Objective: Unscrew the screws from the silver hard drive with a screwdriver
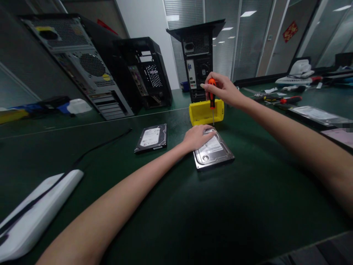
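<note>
A silver hard drive (210,150) lies label up on the green table. My left hand (198,137) rests over its far left part and holds it by that edge, covering some of the label. In my right hand (219,87) is an orange and black screwdriver (212,94), gripped by the top of its handle and held upright. Its tip points down at the far edge of the drive; whether it sits in a screw is too small to tell. Just behind stands a yellow plastic tray (202,113), tipped so its inside faces me. A second hard drive (151,137) lies to the left.
Several computer cases (93,66) stand along the back. A white device (41,213) with a black cable (102,144) lies at left. On the right are pliers (292,99), other tools and another drive (317,113). The green table (165,206) ends near the bottom right.
</note>
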### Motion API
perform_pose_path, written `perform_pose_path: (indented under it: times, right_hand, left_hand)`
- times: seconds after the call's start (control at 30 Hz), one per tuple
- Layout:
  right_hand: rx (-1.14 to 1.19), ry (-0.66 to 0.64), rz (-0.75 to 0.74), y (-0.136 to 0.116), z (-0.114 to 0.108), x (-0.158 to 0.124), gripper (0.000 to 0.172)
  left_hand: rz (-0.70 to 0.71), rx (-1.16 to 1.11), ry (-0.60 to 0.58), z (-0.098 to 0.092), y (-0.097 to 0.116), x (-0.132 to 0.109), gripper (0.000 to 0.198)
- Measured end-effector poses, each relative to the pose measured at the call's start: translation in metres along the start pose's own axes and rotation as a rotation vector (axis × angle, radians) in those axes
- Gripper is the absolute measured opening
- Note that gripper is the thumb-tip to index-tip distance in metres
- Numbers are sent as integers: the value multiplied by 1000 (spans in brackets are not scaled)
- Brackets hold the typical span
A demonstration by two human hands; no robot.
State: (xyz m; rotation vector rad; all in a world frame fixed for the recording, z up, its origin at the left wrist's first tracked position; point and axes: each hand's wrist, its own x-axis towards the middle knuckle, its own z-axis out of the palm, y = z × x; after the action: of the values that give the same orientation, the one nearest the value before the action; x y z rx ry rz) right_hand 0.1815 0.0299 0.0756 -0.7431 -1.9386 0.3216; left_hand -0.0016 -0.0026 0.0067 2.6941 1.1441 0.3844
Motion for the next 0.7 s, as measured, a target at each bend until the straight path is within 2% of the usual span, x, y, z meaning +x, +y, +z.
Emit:
perform_pose_path:
  times: [0.33, 0.7]
  right_hand:
    - [-57, 11, -33, -4, 6, -3, 46]
    - [96, -15, 41, 9, -1, 2, 48]
  left_hand:
    - [8, 13, 7, 2, -1, 2, 54]
    - [14, 25, 21, 3, -3, 1, 53]
